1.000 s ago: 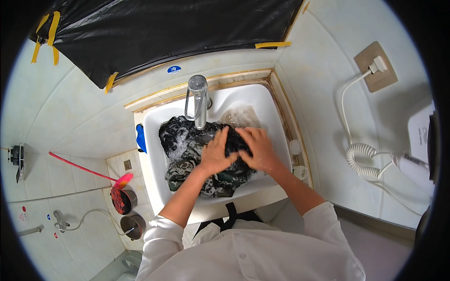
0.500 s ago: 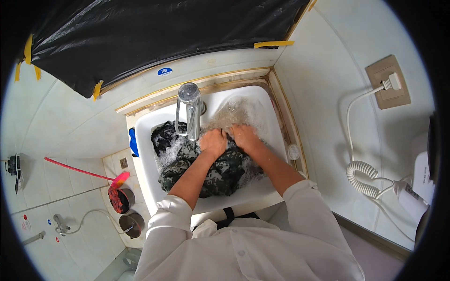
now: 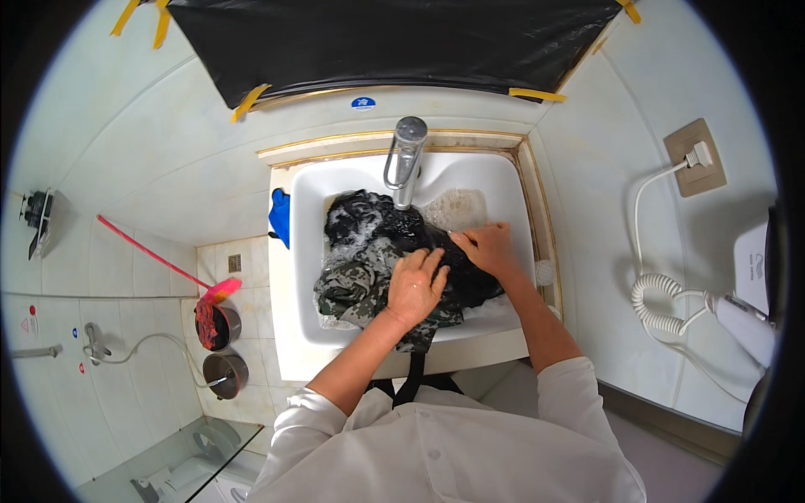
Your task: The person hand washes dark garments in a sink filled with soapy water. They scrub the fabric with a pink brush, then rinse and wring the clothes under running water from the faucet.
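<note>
A white washbasin [image 3: 309,251] holds wet clothes: a bunched black garment [image 3: 356,214] and a camouflage-patterned garment [image 3: 352,289], with suds on them. My left hand [image 3: 417,285] rests over the middle of the pile, its fingers apart on the wet cloth. To its right, my right hand [image 3: 490,250] has its fingers curled on the dark cloth, with the thumb toward the left; the fingertips are partly hidden. Part of the camouflage cloth hangs over the basin's near rim. Brownish foamy water [image 3: 455,208] shows beyond my right hand.
A chrome tap [image 3: 408,163] stands at the basin's back. A blue cloth [image 3: 280,220] hangs at its left edge. Two buckets [image 3: 226,375] and a pink-handled broom [image 3: 151,251] are at the left. On the right wall, a coiled white cord [image 3: 658,302] runs to a plug.
Both hands were close together, fingers closed, near the tap in churned water. Now they are farther apart, and the left hand has opened on the cloth. Dark cloth has spread rightward; the view has shifted.
</note>
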A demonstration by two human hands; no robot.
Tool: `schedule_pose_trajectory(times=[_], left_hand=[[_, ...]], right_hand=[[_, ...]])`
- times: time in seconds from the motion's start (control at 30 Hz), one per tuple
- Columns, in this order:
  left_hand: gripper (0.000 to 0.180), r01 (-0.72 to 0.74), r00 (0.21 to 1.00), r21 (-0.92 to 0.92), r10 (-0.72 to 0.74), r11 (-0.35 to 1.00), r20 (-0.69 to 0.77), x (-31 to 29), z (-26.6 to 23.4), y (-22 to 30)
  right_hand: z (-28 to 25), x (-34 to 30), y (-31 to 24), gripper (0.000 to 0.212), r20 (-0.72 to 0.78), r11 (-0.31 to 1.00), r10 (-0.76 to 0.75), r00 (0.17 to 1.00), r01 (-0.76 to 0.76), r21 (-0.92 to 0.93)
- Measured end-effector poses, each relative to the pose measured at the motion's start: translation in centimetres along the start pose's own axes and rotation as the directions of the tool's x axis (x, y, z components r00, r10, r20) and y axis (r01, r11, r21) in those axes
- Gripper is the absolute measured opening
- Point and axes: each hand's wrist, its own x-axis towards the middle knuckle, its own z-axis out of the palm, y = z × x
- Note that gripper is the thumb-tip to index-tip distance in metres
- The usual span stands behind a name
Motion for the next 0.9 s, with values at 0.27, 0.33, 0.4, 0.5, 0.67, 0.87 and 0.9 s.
schedule_pose_trajectory(times=[0.27, 0.33, 0.4, 0.5, 0.67, 0.87, 0.9], left_hand=[[0.032, -0.043, 0.995, -0.027, 0.046, 0.999, 0.091, -2.7, -2.8, 2.1], [0.034, -0.062, 0.994, -0.050, 0.066, 0.997, 0.089, -3.1, -4.0, 2.2], [0.034, -0.085, 0.995, -0.072, 0.088, 0.994, 0.041, -3.4, -5.6, 1.8], [0.040, 0.046, 0.985, 0.101, -0.028, 0.994, -0.169, -3.6, -9.1, -0.4], [0.069, 0.482, 0.867, 0.233, -0.498, 0.845, 0.012, -3.0, -11.3, -4.3], [0.058, 0.573, 0.807, -0.067, -0.548, 0.817, 0.218, -4.0, -9.3, -4.2], [0.056, 0.574, 0.809, -0.134, -0.533, 0.808, 0.248, -4.2, -9.1, -4.1]], right_hand=[[4.0, 6.3, -5.9, 0.073, 0.482, 0.993, 0.113, 0.869, -0.114, -0.027], [4.5, 6.5, -6.6, 0.068, 0.445, 0.990, 0.066, 0.893, -0.113, 0.081], [3.8, 5.8, -6.9, 0.061, 0.378, 0.955, 0.018, 0.926, -0.128, 0.269], [0.8, 3.9, -7.3, 0.055, 0.162, 0.822, -0.090, 0.983, -0.018, 0.569], [-4.9, 0.6, -11.9, 0.028, -0.058, 0.701, -0.185, 0.981, 0.173, 0.692], [-6.8, 0.9, -18.1, 0.024, -0.338, 0.654, -0.421, 0.842, 0.540, 0.531], [-6.4, 1.1, -18.6, 0.024, -0.359, 0.662, -0.445, 0.820, 0.571, 0.485]])
